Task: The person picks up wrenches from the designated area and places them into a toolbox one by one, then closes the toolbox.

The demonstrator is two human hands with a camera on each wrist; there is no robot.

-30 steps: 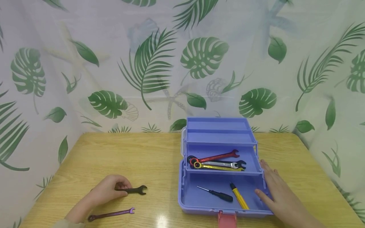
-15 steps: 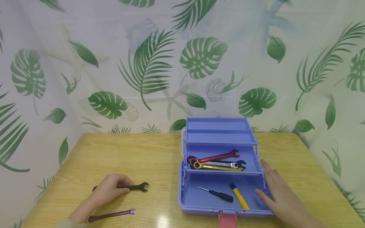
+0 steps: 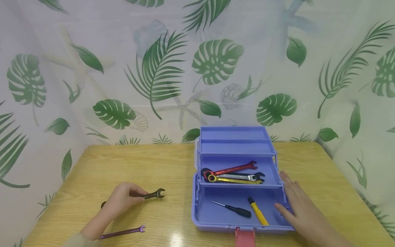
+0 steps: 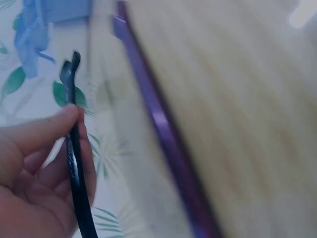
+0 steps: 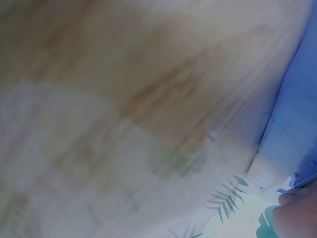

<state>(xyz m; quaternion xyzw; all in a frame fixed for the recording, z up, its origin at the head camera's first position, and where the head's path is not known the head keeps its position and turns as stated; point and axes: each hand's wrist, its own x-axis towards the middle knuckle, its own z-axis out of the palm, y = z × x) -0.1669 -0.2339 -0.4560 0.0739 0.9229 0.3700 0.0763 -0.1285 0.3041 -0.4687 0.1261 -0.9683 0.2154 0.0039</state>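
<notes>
My left hand (image 3: 124,200) pinches a black combination wrench (image 3: 155,194) between thumb and fingers, its open end pointing right. In the left wrist view the same black wrench (image 4: 74,163) stands between thumb and fingertips. A purple wrench (image 3: 123,232) lies on the table just in front of that hand. My right hand (image 3: 303,209) rests with straight fingers against the right wall of the blue toolbox (image 3: 197,224). Inside the toolbox's middle tray, red (image 3: 234,169), silver (image 3: 234,176), yellow (image 3: 237,180) and black wrenches lie together.
A black-handled screwdriver (image 3: 237,210) and a yellow-handled tool (image 3: 258,212) lie in the toolbox's bottom. Its upper tray (image 3: 236,147) is folded out at the back. A pink latch (image 3: 245,237) hangs at the front. Leaf-patterned cloth (image 3: 172,123) stands behind the wooden table (image 3: 172,164).
My left hand has raised the black wrench slightly and moved it a little right and away from me. The right hand stays against the toolbox.
</notes>
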